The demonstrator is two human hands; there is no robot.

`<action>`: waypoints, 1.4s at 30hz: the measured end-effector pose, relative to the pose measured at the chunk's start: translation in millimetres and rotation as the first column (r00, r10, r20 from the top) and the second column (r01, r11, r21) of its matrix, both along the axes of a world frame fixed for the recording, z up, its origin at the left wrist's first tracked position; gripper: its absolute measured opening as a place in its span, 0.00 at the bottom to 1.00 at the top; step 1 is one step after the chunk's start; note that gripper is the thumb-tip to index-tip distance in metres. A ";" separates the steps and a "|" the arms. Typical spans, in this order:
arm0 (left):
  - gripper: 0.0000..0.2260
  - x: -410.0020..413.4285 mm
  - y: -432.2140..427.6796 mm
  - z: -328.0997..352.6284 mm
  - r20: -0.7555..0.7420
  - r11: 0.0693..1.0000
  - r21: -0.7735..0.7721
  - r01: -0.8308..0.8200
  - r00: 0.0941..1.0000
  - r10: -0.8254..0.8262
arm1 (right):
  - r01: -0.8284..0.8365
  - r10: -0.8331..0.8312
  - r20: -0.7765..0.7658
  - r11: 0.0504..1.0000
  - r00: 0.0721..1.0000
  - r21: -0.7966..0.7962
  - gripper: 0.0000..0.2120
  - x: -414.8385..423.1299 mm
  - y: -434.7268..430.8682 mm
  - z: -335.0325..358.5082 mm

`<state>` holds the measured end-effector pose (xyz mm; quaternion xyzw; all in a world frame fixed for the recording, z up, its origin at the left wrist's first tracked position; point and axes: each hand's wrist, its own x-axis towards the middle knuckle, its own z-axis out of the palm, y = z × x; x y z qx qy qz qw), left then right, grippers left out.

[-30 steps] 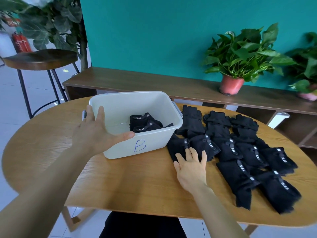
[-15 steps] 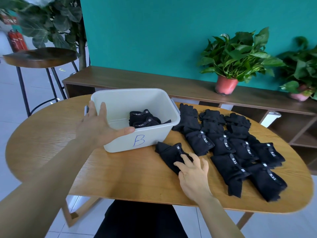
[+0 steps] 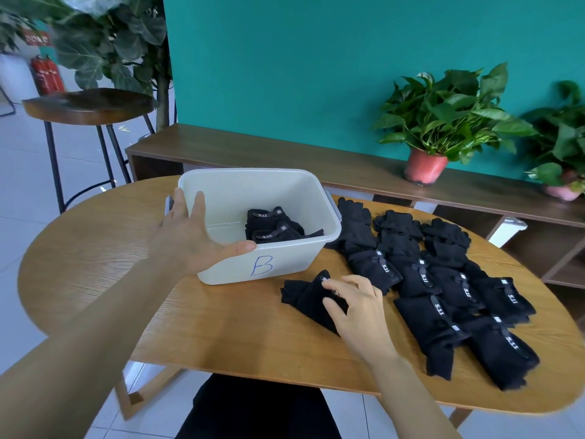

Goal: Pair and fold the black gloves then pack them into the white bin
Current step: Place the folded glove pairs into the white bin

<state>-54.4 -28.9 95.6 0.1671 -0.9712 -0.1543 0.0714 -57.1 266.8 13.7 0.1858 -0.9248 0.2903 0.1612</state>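
Observation:
The white bin [image 3: 291, 264], marked with a blue "B", stands on the wooden table [image 3: 221, 337]. A folded pair of black gloves [image 3: 272, 226] lies inside it. My left hand [image 3: 190, 236] rests on the bin's near-left corner, fingers straight along the rim and thumb on the front edge. One black glove [image 3: 304, 296] lies apart in front of the bin. My right hand [image 3: 357, 308] holds it with curled fingers and thumb at its cuff end. Several more black gloves [image 3: 443, 286] lie in rows to the right.
Behind the table runs a low wooden bench [image 3: 285, 160] with a potted plant [image 3: 443, 112] and a second plant [image 3: 563, 147] at the far right. A bar stool [image 3: 85, 106] and a large leafy plant [image 3: 120, 42] stand at the back left.
My right hand has dragged one glove left out of the rows, to in front of the bin, and its fingers have curled onto it. My left hand stays on the bin's corner.

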 end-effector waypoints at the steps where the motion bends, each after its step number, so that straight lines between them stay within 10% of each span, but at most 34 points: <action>1: 0.65 0.2 0.3 0.4 0.003 1.000 0.002 -0.003 1.000 0.003 | 0.015 -0.014 0.025 1.000 1.000 -0.019 0.15 -2.5 -7.5 5.1; 8: 0.65 -2.3 0.4 1.4 0.004 1.000 -0.027 -0.012 1.000 0.012 | -0.034 -0.095 0.469 0.965 0.878 0.261 0.23 -33.8 -44.1 15.2; 18: 0.65 -5.1 -2.4 -5.3 -0.044 1.000 -0.028 -0.003 0.999 0.002 | -0.042 -0.262 0.524 0.866 0.811 0.498 0.25 -45.6 -56.2 8.0; 42: 0.67 -6.9 -5.5 -7.1 -0.039 1.000 -0.019 0.022 0.999 -0.022 | -0.014 -0.121 0.529 0.970 0.840 0.244 0.05 -28.7 -11.8 23.3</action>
